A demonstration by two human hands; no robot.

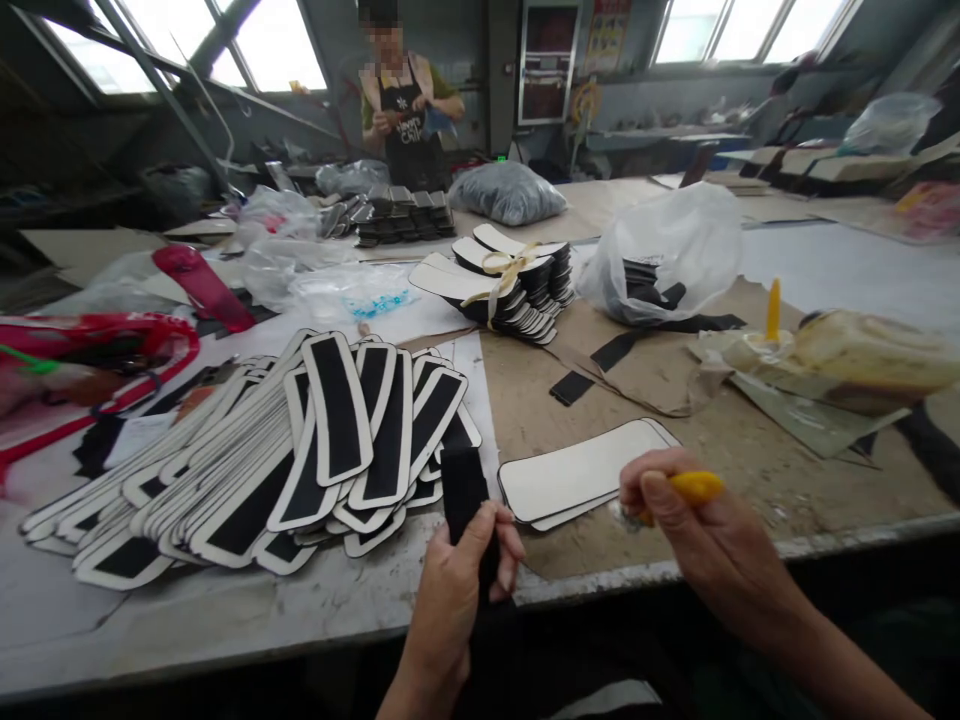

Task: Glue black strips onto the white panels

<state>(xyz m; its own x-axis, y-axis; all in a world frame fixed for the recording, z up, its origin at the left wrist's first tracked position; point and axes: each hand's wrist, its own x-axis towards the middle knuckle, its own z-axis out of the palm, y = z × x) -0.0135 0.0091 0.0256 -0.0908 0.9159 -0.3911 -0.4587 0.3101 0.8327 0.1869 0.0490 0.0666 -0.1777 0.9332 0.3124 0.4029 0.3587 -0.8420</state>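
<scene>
My left hand (472, 570) is closed around a black fabric strip (463, 485) at the table's front edge. Its upper end reaches toward the pile of curved white pieces (341, 410) with black strips down their middles. In my right hand (686, 515) is a tool with a yellow handle (697, 487); its working end is hidden by my fingers. That hand is just beside a few plain white curved pieces (562, 475), overlapping one another on brown paper. Whether my fingers touch them I cannot tell.
Tied bundles of white pieces (491, 285) stand behind. Right of them are a plastic bag (664, 250) with black pieces, loose black strips (574, 387) and a glue-smeared container (862, 355) near a yellow-handled tool (773, 310). A person (409, 100) stands across the table.
</scene>
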